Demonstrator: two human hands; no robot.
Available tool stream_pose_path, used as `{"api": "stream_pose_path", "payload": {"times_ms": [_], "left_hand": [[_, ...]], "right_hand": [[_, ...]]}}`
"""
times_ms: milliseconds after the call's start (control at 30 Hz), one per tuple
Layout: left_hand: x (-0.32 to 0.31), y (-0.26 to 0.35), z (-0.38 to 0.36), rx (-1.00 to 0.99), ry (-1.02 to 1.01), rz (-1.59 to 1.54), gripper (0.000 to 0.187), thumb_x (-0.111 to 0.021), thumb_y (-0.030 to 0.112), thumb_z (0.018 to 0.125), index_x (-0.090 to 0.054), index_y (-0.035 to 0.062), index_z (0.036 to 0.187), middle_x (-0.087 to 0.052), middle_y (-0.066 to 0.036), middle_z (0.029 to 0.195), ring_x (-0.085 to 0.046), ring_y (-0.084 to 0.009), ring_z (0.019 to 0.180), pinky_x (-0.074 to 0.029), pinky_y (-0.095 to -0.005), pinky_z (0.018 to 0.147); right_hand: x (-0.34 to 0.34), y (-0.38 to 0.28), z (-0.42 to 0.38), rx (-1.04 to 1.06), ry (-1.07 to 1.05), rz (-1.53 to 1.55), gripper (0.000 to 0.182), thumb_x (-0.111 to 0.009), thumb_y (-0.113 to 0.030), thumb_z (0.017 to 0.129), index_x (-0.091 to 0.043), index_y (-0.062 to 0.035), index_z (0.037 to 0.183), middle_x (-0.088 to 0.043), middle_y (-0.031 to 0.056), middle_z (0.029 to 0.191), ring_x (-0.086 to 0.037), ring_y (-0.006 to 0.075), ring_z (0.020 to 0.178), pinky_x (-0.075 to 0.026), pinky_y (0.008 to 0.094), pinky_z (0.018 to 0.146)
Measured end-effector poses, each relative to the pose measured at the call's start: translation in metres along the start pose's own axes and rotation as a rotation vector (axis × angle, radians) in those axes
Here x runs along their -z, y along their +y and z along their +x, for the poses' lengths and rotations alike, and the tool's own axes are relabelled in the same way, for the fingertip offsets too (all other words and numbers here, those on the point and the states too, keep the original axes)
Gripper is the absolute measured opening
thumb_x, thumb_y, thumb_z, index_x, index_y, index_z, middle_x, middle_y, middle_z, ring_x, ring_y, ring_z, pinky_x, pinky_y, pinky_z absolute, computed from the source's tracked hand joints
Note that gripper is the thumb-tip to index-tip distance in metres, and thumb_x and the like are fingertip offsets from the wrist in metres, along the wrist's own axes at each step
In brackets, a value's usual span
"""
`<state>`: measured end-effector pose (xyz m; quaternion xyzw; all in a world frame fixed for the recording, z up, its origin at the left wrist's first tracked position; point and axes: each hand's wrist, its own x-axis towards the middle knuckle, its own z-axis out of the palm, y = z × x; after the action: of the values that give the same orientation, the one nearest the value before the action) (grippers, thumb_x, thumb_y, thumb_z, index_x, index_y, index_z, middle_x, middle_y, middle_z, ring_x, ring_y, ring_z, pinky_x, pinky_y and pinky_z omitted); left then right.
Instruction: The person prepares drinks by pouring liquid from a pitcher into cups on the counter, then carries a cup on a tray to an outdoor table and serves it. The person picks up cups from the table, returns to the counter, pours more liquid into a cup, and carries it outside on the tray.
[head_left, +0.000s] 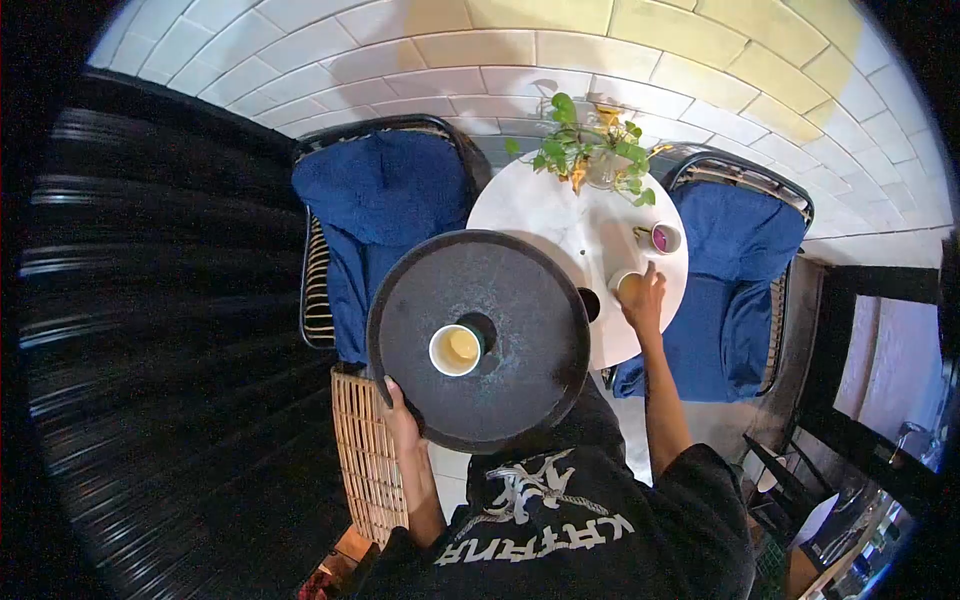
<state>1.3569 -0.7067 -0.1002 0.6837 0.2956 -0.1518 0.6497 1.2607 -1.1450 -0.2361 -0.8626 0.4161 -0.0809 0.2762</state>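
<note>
White cup stands on round tbl, R hand at its rim; can't tell if fingers pinch. I read "KATANA" on blk shirt. L hand grips tray, thumb atop, other fingers hidden.

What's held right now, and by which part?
Left hand: round black tray, by its near-left rim. Right hand: at the right side of a round white cup; firm grip unclear.
</note>
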Motion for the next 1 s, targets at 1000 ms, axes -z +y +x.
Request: {"api": "stream_pose_path", "payload": {"times_ms": [1000], "left_hand": [[0.011,-0.018,-0.017,-0.055,0.322,-0.178,0.055,-0.053,0.042,0.097,-0.056,-0.008,0.119,-0.061,-0.013,0.111,-0.057,-0.0201,0.098,-0.046,-0.0339,0.086]], "right_hand": [[0.004,-0.266,-0.005,0.916,-0.599,0.502,0.059,-0.082,-0.015,0.062,-0.052,-0.0039,0.112,-0.064,0.0182,0.101,-0.063,0.0357,0.097,-0.05,0.0421,0.083]]}}
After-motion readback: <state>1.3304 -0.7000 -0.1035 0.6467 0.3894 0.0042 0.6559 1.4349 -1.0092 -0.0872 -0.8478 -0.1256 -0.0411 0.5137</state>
